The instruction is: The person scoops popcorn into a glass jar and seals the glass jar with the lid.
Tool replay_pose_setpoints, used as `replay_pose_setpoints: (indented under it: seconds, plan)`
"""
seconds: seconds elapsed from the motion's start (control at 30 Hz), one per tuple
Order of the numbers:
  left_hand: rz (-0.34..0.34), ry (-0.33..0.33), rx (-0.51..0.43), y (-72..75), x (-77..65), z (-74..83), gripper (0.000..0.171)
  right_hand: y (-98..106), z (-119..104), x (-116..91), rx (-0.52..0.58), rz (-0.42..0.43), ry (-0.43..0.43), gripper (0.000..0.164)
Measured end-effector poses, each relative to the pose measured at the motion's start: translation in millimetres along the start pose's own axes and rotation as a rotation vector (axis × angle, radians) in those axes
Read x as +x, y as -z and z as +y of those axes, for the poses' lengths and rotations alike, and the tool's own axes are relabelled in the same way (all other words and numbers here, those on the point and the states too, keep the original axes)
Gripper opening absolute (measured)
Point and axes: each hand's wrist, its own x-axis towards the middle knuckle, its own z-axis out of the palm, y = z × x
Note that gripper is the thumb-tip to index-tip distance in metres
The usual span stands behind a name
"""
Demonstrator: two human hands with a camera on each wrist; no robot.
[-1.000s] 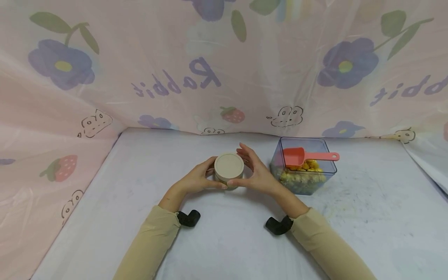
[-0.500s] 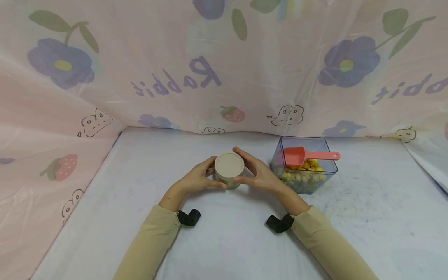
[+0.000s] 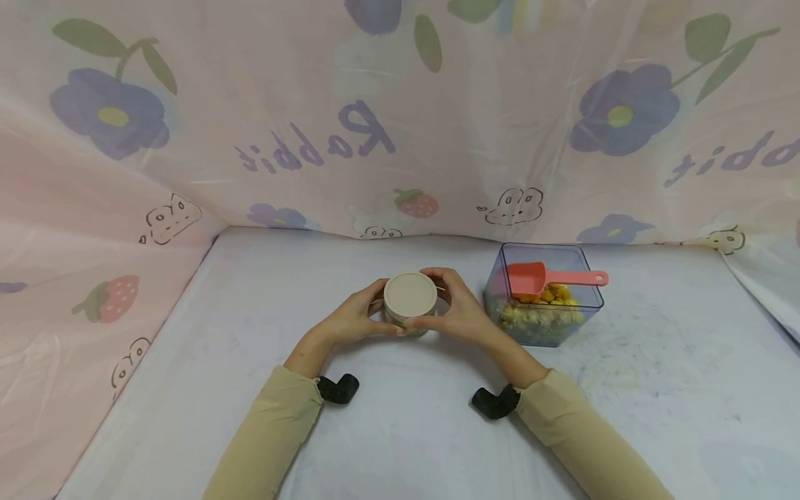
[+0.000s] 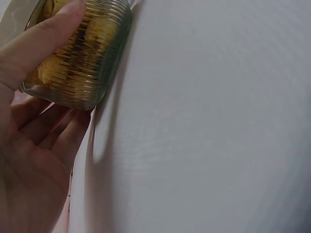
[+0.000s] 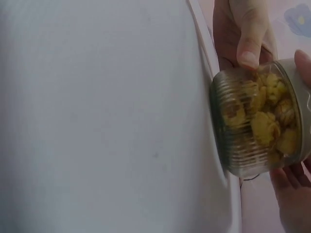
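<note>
A ribbed glass jar (image 5: 255,121) stands on the white tabletop, with yellow popcorn-like pieces inside and a beige round lid (image 3: 410,295) on top. My left hand (image 3: 348,318) grips the glass body from the left, its thumb (image 4: 46,36) across the near side in the left wrist view. From the right, my right hand (image 3: 464,316) holds the lid's rim, thumb at the front and fingers curled behind. Part of the far fingers is hidden by the jar.
To the right stands a clear bluish square container (image 3: 540,330) partly filled with yellow popcorn-like pieces. A red scoop (image 3: 528,279) lies in it, its handle sticking out over the right rim. A pink patterned curtain (image 3: 300,187) hangs behind and at the left.
My right hand's fingers have come in from a raised, spread pose and curl round the lid. Its thumb shifted right, then back left along the rim. The left hand keeps its hold.
</note>
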Motion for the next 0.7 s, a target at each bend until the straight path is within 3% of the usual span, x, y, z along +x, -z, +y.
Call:
replay_pose_setpoints:
  seconds: [0.2,0.4,0.7]
  plan:
    - [0.006,0.004,0.008,0.3,-0.5,0.9,0.083,-2,0,0,-0.011,0.018,-0.014,0.086]
    - [0.015,0.004,0.025,0.3,-1.3,1.7,0.083,5,0,-3,0.025,-0.06,-0.025,0.103]
    - [-0.007,-0.026,-0.007,-0.1,-1.6,2.8,0.081,16,-1,-3,0.097,-0.187,0.095,0.082]
